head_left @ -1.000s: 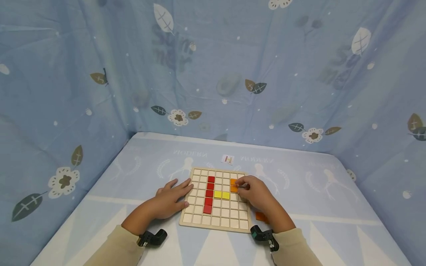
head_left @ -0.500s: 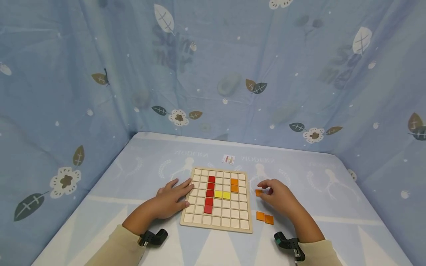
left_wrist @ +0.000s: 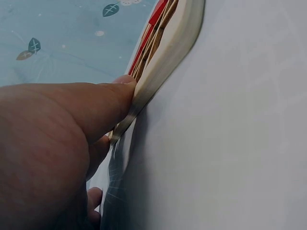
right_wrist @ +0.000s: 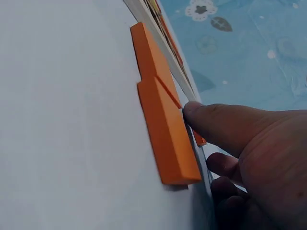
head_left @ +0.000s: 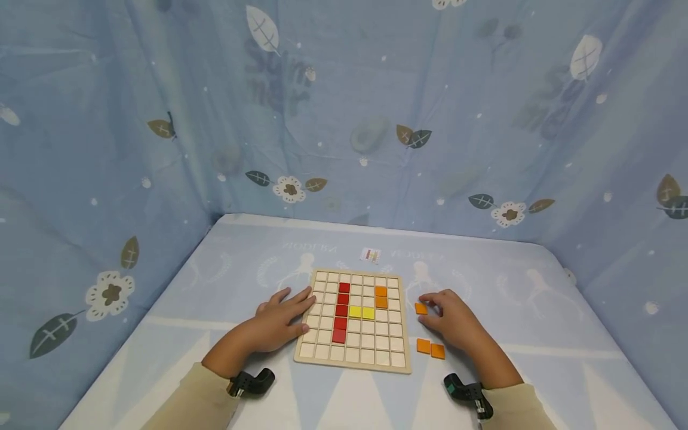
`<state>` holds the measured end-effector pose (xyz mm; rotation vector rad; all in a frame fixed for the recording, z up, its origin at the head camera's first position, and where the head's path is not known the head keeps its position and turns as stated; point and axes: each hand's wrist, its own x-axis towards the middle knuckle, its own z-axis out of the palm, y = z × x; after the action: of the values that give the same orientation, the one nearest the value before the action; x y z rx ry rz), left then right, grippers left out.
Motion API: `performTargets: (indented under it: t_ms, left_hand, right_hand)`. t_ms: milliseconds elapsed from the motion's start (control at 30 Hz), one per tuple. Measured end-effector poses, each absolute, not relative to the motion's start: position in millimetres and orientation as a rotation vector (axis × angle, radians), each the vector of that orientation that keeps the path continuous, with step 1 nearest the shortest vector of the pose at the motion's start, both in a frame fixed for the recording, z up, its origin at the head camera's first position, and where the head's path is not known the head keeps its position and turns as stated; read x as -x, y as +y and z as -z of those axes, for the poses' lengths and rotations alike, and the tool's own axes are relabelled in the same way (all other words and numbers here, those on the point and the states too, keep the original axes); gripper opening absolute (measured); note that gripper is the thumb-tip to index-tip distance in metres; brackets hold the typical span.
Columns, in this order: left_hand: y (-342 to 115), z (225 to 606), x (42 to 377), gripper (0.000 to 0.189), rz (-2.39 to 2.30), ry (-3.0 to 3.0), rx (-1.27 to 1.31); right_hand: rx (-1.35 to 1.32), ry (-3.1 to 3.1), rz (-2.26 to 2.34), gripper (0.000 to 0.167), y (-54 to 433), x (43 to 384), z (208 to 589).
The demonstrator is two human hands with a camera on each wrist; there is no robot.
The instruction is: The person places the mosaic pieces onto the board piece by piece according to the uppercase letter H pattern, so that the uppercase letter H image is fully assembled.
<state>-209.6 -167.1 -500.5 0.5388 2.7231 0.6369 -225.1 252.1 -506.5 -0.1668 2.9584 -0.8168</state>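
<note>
In the head view a square wooden grid board (head_left: pixel 352 356) lies on the table, with a column of red tiles (head_left: pixel 341 310), two yellow tiles (head_left: pixel 361 312) and two orange tiles (head_left: pixel 381 297) in its cells. My left hand (head_left: pixel 280 322) rests spread on the board's left edge, its thumb pressed at the frame in the left wrist view. Right of the board, my right hand (head_left: pixel 451 319) has thumb and forefinger at opposite edges of a loose orange tile (head_left: pixel 421 309), pinching it. In the right wrist view the thumb partly hides that tile.
Two more orange tiles (head_left: pixel 430 349) lie side by side near the board's lower right corner, close below my right hand. A small printed card (head_left: pixel 370 255) with a coloured grid lies behind the board. Blue patterned curtain (head_left: pixel 344 119) encloses the table's back and sides.
My right hand has left the orange tiles on the board and moved right to the loose orange tile. The left hand has stayed on the board's edge.
</note>
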Motion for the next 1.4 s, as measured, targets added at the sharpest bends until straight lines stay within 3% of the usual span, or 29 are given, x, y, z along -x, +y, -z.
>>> performTargets:
  t_ms: [333,1400]
  left_hand:
    - [-165.1,500.2,210.2,0.068,-0.644,2.727,-0.535]
    - [-164.7,502.6,213.2,0.068,-0.645,2.724,-0.514]
  right_hand:
    - [0.178,2.971,0.819,0.022,253.1,225.2,507.1]
    - [0.077,2.952,0.901,0.024,251.4,224.2,508.0]
